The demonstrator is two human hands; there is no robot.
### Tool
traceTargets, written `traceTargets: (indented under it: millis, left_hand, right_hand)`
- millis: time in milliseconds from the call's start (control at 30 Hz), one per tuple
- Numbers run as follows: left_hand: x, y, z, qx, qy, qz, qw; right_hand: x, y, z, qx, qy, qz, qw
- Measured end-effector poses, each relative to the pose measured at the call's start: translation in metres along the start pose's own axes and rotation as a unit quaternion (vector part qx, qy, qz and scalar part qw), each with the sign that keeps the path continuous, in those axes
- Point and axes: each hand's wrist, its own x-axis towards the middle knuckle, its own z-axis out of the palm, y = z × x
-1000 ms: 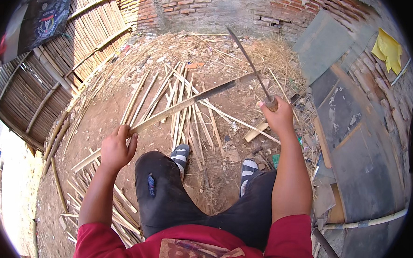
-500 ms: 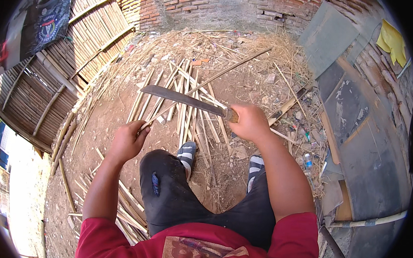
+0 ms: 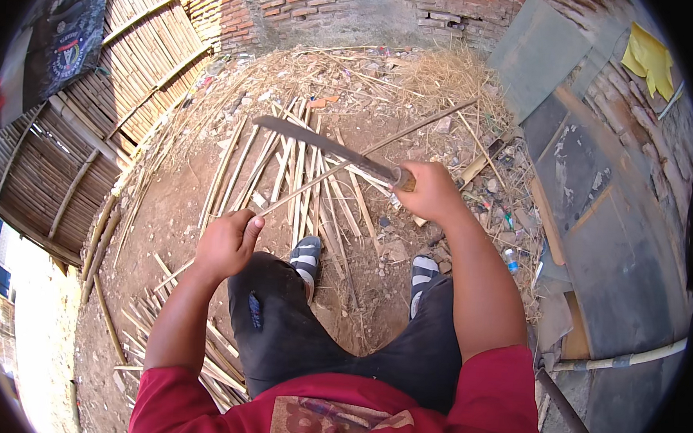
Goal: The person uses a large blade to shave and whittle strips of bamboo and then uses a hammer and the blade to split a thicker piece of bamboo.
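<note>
My right hand is wrapped round the wooden handle of a machete. Its long dark blade points to the left and crosses above a thin bamboo strip. Between the thumb and fingers of my left hand is the near end of that strip, which slants away to the far right. Whether the blade touches the strip I cannot tell. Beneath both, several pale split bamboo strips lie spread on the dirt ground before my feet.
More split strips are heaped beside my left leg. A bamboo wall stands at the left and a brick wall at the back. Dark boards lean along the right side. A plastic bottle lies on the rubble there.
The machete's blade has tilted more steeply, its tip moving up and slightly right. The strip has swung to the right, and both hands have shifted slightly right.
</note>
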Motion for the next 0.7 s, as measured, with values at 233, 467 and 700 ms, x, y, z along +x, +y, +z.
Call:
traceTargets:
  millis: [233,467,700]
  left_hand:
    - [0.001,0.006,0.001,-0.001,-0.013,-0.008,1.0]
    - [-0.026,-0.062,-0.012,-0.018,0.013,-0.1,0.995]
    - [-0.175,-0.218,0.002,0.023,0.151,-0.354,0.923]
  right_hand:
    - [0.004,0.009,-0.006,-0.017,0.023,0.036,0.999]
    - [0.013,0.108,-0.019,0.107,0.18,0.232,0.95]
    - [0.002,0.16,-0.015,0.368,0.215,0.285,0.858]
